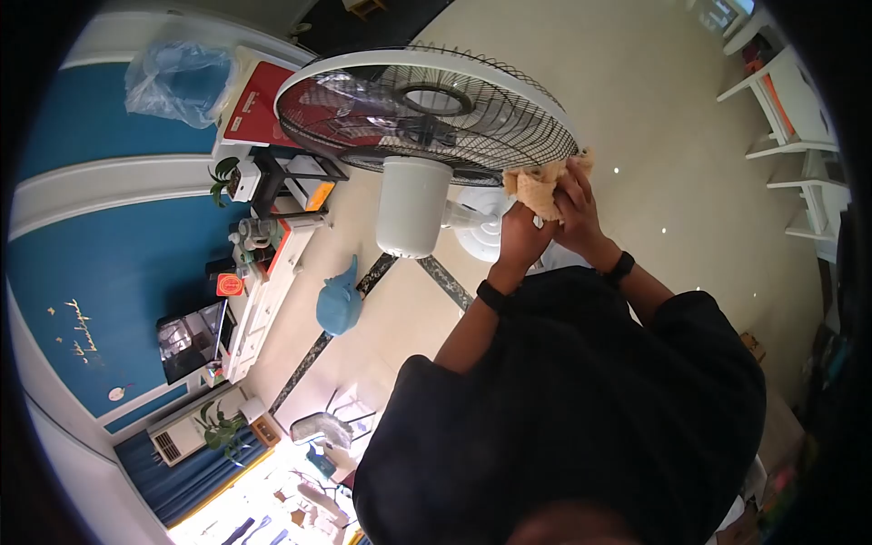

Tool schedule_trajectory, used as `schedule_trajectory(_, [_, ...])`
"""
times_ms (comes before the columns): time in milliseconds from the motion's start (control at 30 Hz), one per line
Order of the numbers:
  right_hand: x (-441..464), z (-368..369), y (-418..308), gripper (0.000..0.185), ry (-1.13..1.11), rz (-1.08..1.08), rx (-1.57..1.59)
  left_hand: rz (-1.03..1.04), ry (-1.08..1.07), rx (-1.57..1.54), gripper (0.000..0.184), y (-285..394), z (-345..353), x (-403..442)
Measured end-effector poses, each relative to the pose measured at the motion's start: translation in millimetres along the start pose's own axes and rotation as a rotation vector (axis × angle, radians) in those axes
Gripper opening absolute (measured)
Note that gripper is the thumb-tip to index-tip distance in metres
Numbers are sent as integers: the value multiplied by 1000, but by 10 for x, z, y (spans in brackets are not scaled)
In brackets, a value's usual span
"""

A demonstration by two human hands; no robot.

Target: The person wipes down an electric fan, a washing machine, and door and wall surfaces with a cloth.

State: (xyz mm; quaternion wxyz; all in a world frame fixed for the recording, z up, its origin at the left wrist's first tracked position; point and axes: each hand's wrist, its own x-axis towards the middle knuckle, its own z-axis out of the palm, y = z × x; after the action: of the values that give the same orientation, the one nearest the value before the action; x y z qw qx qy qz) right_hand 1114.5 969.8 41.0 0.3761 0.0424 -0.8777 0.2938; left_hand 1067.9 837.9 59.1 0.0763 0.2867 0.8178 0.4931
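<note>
A standing fan with a white motor housing (414,207) and a round wire cage (509,104) fills the upper middle of the view. At the cage's lower right edge, a tan cloth (536,189) is bunched against the rim. My left hand (526,238) grips the cloth from below, its fingers partly hidden by it. Just to the right, my right hand (576,204) has its fingers curled over the cloth and the cage edge. Both wrists wear black bands. The fan's round white base (481,227) shows behind my left hand.
A blue object (339,304) stands on the tiled floor (372,363) below the fan. To the left are a white cabinet (272,300), a television (193,341) and a red box (259,104) with a plastic bag (177,84). White chairs (788,109) stand at the upper right.
</note>
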Motion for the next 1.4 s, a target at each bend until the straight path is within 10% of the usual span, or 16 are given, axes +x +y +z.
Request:
schedule_trajectory(800, [788, 1135, -1917, 61, -416, -199, 460, 112, 600, 483, 45, -141, -1896, -1098])
schedule_trajectory(1400, [899, 1123, -1585, 50, -155, -43, 211, 279, 295, 620, 39, -232, -1831, -364])
